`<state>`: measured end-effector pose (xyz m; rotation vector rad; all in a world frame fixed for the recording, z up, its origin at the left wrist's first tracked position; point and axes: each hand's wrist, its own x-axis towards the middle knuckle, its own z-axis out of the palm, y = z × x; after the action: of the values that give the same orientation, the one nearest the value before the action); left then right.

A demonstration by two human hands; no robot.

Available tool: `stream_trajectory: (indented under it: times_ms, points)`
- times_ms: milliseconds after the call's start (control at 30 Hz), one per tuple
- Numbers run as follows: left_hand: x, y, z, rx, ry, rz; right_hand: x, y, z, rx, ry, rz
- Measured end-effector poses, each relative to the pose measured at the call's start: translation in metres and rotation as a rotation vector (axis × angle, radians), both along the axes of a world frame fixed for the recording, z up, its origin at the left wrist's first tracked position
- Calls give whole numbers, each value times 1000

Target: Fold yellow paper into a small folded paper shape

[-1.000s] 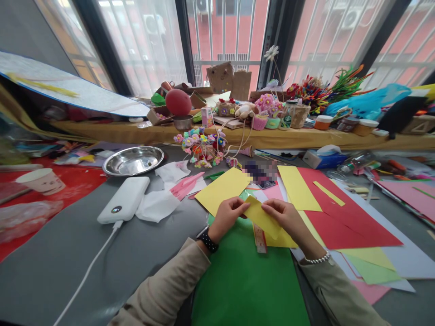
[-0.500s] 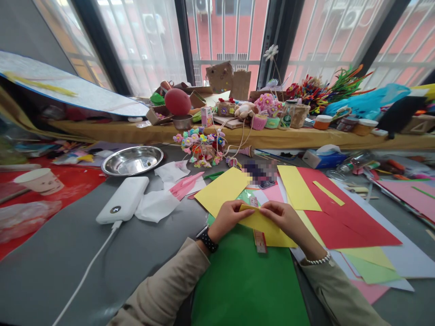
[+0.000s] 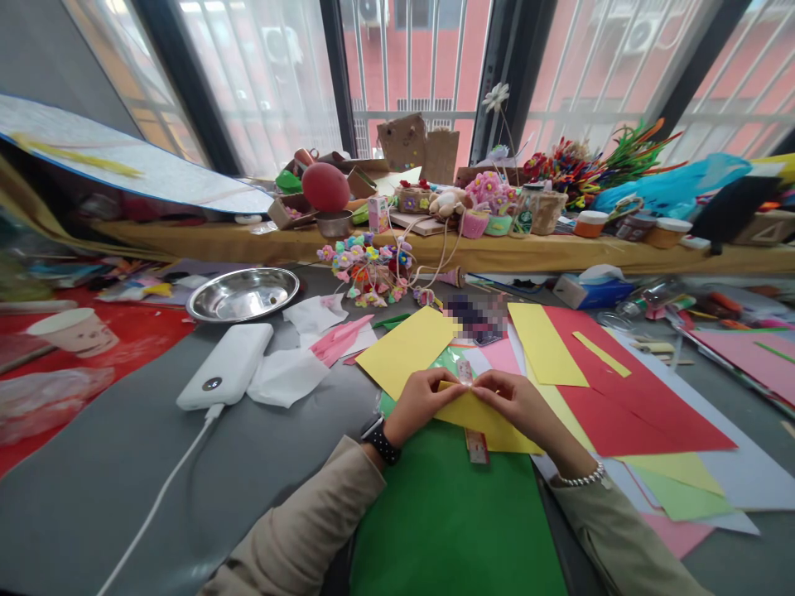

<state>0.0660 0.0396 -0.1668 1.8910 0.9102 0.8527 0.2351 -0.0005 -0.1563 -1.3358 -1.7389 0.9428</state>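
Both hands pinch the upper edge of a yellow sheet of paper [image 3: 488, 418]. My left hand [image 3: 423, 403] grips it from the left, thumb and fingers pressed together. My right hand [image 3: 514, 397] does the same from the right, and the fingertips of the two hands almost meet. Beneath the yellow sheet lies a ruler [image 3: 477, 447], its lower end sticking out over the green paper [image 3: 456, 513]; another part shows above the fingers. Whether the sheet's edge is folded is hidden by the fingers.
Another yellow sheet [image 3: 407, 348] lies behind my left hand. To the right is red paper [image 3: 639, 406] with a yellow strip [image 3: 601, 354]. A white power bank [image 3: 227, 364] with a cable, a steel plate [image 3: 243, 295] and a paper cup [image 3: 73, 331] stand left.
My fingertips have come closer together along the paper's upper edge, the right hand shifting slightly left. The sheet's top edge now sits a bit lower between them.
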Motion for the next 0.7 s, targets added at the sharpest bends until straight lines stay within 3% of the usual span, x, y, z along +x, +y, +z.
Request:
stream_trajectory:
  times_ms: [300, 533, 700]
  points:
    - [0, 0, 1, -85, -57, -1, 3, 1, 1, -18, -55, -53]
    - [-1, 2, 2, -55, 3, 100, 4, 1, -2, -25, -68, -137]
    - [-2, 2, 1, -78, -21, 21, 4, 1, 0, 11, -74, -108]
